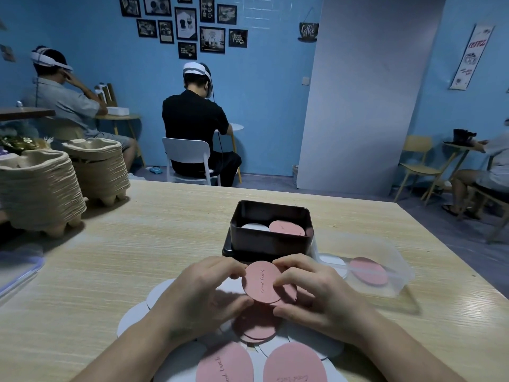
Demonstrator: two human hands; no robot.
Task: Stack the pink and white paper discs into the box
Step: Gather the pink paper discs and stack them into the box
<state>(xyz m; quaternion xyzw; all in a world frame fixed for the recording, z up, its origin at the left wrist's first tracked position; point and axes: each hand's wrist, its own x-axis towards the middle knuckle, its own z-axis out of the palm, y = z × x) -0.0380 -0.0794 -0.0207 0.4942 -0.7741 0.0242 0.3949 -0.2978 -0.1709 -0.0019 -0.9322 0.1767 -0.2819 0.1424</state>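
- Blue walls hung with framed pictures filled the top of the frame, with other people seated at small tables beyond.
- Our wooden table (137, 257) took up the lower half, and stacked pulp trays (41, 188) stood at its left edge.
- At the right lay a clear tub (396, 282) holding a few discs.
- At centre frame the black box (268, 241) sat open, with a white disc (254, 226) and pink discs (286, 228) lying flat inside.
- Loose discs (224, 365), pink over white, fanned out along the bottom edge.
- Our left hand (203, 293) and right hand (316, 293) met just below the box. Their fingers were curled, each pinching a small pink stack (260, 282) from its own side.
- We judged the discs light, thin and apt to slide apart or crease. Holding them squared up by opposite edges seemed safest.
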